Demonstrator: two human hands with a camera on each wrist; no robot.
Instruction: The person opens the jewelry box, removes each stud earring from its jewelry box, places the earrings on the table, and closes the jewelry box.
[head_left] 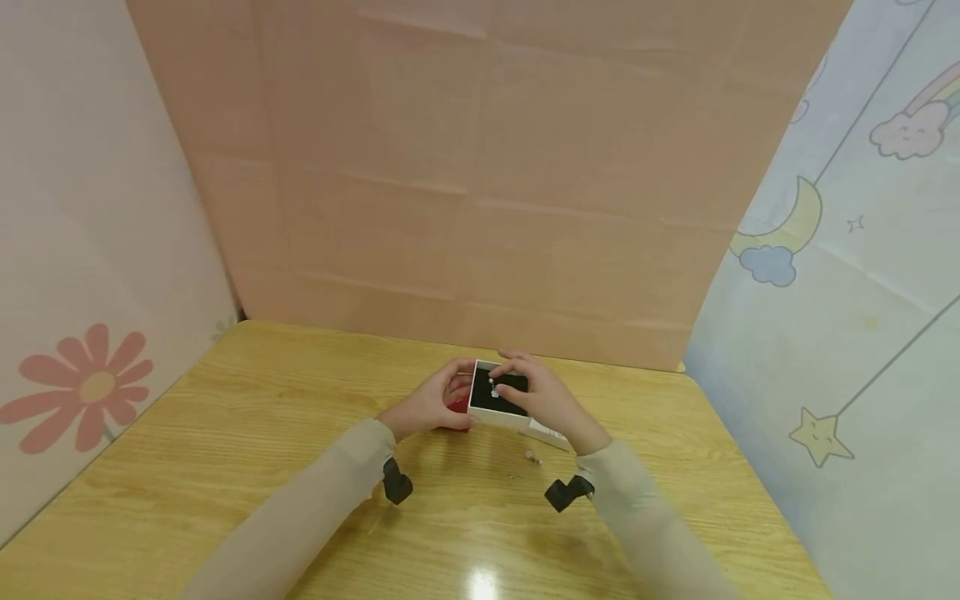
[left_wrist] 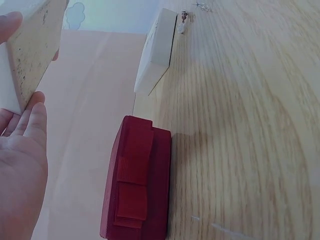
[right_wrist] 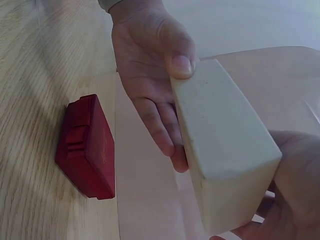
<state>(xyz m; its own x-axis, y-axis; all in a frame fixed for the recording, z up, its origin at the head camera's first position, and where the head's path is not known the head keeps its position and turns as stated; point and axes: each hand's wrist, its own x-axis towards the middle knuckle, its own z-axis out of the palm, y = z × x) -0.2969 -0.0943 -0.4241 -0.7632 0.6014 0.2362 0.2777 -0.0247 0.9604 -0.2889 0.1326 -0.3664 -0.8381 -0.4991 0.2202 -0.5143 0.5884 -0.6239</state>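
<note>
My left hand [head_left: 431, 406] holds a white open-topped box [head_left: 497, 412] just above the table, its thumb along one side and fingers under it. A black insert [head_left: 512, 406] lines the box. On the insert shows an earring [head_left: 493, 391] with a pearl and a pale drop. My right hand [head_left: 551, 398] reaches over the box, thumb and forefinger pinching at that earring. In the right wrist view the white box [right_wrist: 225, 125] hides the earring and the right fingertips.
A red box [left_wrist: 140, 175] with a ribbon bow sits on the table beneath the left hand. The white lid [left_wrist: 157, 52] lies to the right of it. Nearer to me are another earring [head_left: 532, 457] and a small thin piece of jewellery [head_left: 514, 477].
</note>
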